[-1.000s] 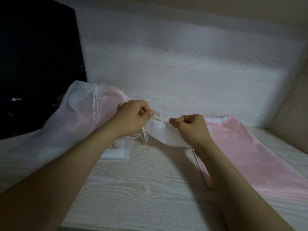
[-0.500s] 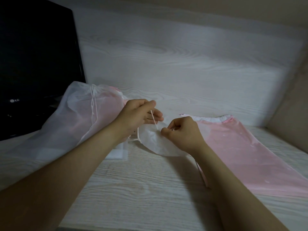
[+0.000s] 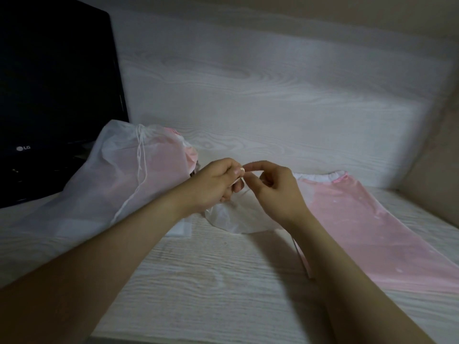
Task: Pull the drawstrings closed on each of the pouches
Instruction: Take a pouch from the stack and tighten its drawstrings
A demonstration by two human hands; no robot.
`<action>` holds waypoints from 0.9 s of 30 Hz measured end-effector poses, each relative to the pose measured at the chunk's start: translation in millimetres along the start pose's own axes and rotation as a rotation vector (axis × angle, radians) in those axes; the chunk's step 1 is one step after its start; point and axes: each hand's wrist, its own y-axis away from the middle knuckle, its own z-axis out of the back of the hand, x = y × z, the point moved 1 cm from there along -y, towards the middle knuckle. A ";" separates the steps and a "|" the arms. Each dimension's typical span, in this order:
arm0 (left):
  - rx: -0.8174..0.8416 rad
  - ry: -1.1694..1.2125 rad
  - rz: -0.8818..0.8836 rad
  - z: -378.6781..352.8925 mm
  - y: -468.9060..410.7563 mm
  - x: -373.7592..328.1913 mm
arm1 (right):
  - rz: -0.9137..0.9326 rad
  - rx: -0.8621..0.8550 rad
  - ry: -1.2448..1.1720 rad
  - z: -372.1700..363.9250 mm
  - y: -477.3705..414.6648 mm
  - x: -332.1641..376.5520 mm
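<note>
Both hands meet over a small white pouch (image 3: 238, 219) that lies crumpled on the pale wood-grain worktop (image 3: 223, 281), just beside the near corner of a flat pink pouch (image 3: 372, 224). The left hand (image 3: 216, 182) has its fingers curled, its grip narrow, thumb pressed to forefinger on the small pouch's drawstring (image 3: 239, 178) (a thin pale cord, hard to follow). The right hand (image 3: 273, 192) touches the left at the fingertips, forefinger above and thumb below; I cannot tell whether its grip has the cord.

To the left, a larger sheer white pouch (image 3: 111, 175) leans by a dark LG monitor (image 3: 49, 95), its top gathered and its white cord (image 3: 140, 155) hanging down the front. The pink pouch's mouth, by the back panel (image 3: 273, 95), lies ungathered.
</note>
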 end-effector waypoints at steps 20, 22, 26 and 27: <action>-0.072 -0.152 -0.118 -1.7 -1.1 5.0 | -0.066 -0.075 -0.139 -2.3 3.0 6.1; -0.044 -0.137 -0.127 0.2 -1.0 3.6 | -0.081 -0.096 -0.142 -1.9 1.8 6.1; -0.019 -0.113 -0.129 1.8 -0.4 -0.2 | -0.085 -0.137 -0.139 2.1 0.1 4.0; -0.016 -0.118 -0.127 1.5 0.0 -1.6 | -0.083 -0.132 -0.131 2.5 0.0 3.6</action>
